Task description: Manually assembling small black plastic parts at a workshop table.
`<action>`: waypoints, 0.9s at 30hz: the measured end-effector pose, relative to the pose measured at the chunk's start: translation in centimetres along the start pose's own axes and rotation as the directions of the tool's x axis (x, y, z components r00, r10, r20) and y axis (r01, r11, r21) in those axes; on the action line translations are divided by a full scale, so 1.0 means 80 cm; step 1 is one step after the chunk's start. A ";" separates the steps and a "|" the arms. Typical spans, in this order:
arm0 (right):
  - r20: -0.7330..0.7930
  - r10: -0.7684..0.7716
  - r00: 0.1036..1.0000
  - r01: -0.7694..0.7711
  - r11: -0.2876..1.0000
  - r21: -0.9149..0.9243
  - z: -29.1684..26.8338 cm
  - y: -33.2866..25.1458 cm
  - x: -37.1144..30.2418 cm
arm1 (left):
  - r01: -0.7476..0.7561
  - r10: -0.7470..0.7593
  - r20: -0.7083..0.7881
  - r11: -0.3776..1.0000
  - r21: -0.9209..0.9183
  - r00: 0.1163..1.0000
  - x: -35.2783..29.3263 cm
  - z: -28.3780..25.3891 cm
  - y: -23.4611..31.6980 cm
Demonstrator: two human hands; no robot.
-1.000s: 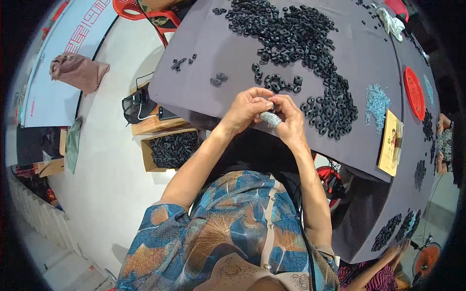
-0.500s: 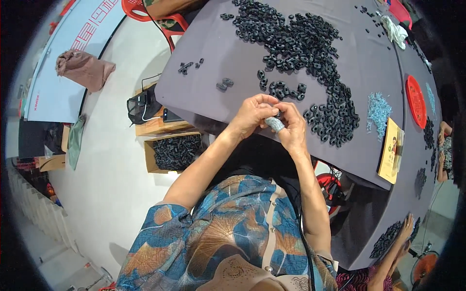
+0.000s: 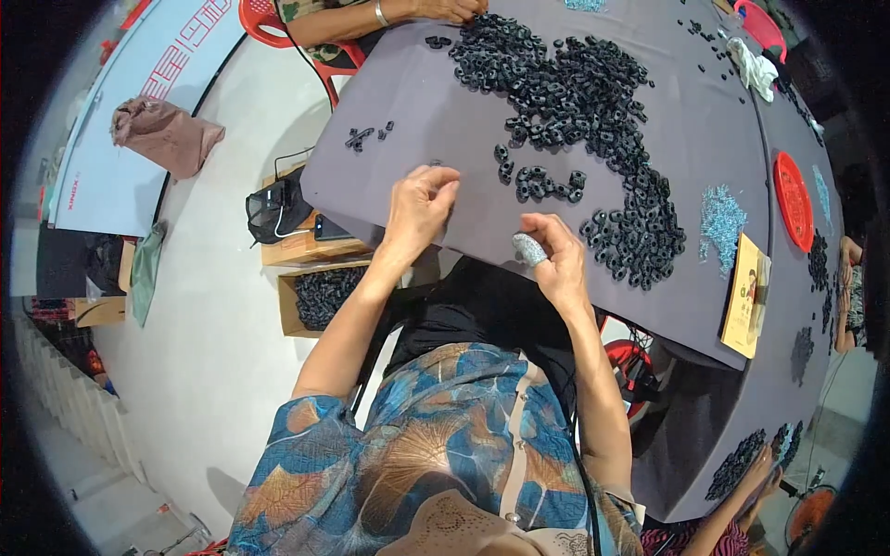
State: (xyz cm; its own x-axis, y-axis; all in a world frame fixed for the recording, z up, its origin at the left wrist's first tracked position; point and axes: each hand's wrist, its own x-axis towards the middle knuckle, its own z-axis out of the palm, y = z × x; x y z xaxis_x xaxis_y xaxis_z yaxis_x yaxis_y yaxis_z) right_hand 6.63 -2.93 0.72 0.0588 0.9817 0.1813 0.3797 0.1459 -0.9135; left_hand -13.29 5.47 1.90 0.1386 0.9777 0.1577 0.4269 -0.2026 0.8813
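Note:
My left hand (image 3: 422,208) is over the near part of the grey-covered table, its thumb and fingers pressed together. Whatever they may hold is hidden. A bit of a small black plastic part (image 3: 436,163) shows just past its fingers. My right hand (image 3: 559,259) hovers at the table's near edge, with a silvery grey wrap (image 3: 528,248) on the thumb. Its thumb and curled forefinger are apart, and nothing shows between them. Beyond it lies a short row of black parts (image 3: 547,183). A large heap of black plastic parts (image 3: 640,218) spreads to its right and away from me.
A few black parts (image 3: 360,139) lie at the left. Small blue pieces (image 3: 721,222), a yellow booklet (image 3: 744,296) and a red tray (image 3: 793,201) are at the right. Below the left edge stands a cardboard box (image 3: 289,310) of black parts. Another person's hand (image 3: 451,9) touches the far heap.
My hands, together half a second ago, have parted; the left moved left over the black parts lying there. The right shifted slightly nearer to me. Another person's arm has come in at the top.

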 end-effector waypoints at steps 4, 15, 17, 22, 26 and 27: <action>0.011 -0.014 1.000 0.014 1.000 -0.011 0.001 -0.003 -0.002 | -0.176 0.191 -0.048 0.960 0.218 0.980 0.008 0.001 -0.030; -0.009 -0.046 0.999 0.046 0.999 -0.017 0.002 -0.001 -0.004 | -0.299 0.387 -0.125 0.848 0.438 0.914 0.011 0.000 -0.026; -0.009 -0.030 1.000 0.030 0.999 -0.017 0.002 -0.001 -0.004 | -0.312 0.398 -0.098 0.829 0.465 0.912 0.009 0.006 -0.021; -0.020 -0.036 0.999 0.036 0.999 -0.007 0.004 -0.003 -0.005 | -0.312 0.392 -0.067 0.815 0.488 0.918 0.013 0.015 -0.039; -0.023 -0.061 0.998 0.060 0.998 -0.010 0.002 -0.003 -0.004 | -0.328 0.403 -0.067 0.822 0.465 0.913 0.022 0.013 -0.046; -0.024 -0.060 0.998 0.059 0.998 -0.010 0.002 -0.004 -0.005 | -0.326 0.396 -0.060 0.825 0.461 0.916 0.023 0.012 -0.046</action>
State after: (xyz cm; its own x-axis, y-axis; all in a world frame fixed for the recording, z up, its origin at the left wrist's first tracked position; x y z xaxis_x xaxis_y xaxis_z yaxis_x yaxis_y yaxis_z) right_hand 6.37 -3.32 0.91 0.0586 0.9679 0.2443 0.3915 0.2028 -0.8975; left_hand -13.78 7.95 -1.45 0.2425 0.8190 0.5201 0.7190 -0.5116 0.4704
